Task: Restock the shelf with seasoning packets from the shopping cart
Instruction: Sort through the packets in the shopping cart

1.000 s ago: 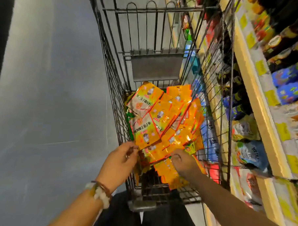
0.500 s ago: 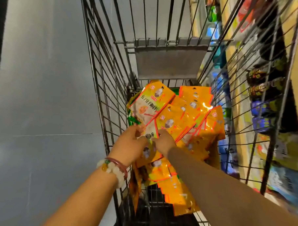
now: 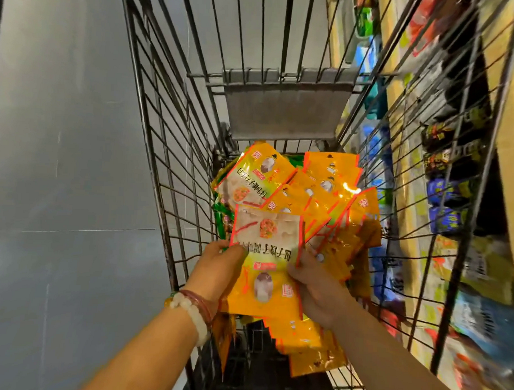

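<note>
Grip: left hand [image 3: 221, 270] and right hand [image 3: 316, 289] both clamped on one packet [image 3: 264, 263], thumbs on its face, fingers behind, left at its 9 o'clock edge, right at its 3 o'clock edge.
Packet: held flat and facing up, print upside down to the wearer, just above the pile [image 3: 317, 203].
Change: a second ago the hands were down in the heap, sorting; now one packet is lifted clear between them (the view has also dipped closer into the cart).
Pile: many orange packets left, fanned from 12 to 3 o'clock of the held one, more slumped at 6 o'clock.
Cart [image 3: 169, 149]: wire walls all round the pile.
Shelf [image 3: 405, 201]: at 3 o'clock, beyond the cart's wall, blurred.
Meaning: picking is done for this packet; carrying it to the shelf likely comes next, and most of the restocking remains.
</note>
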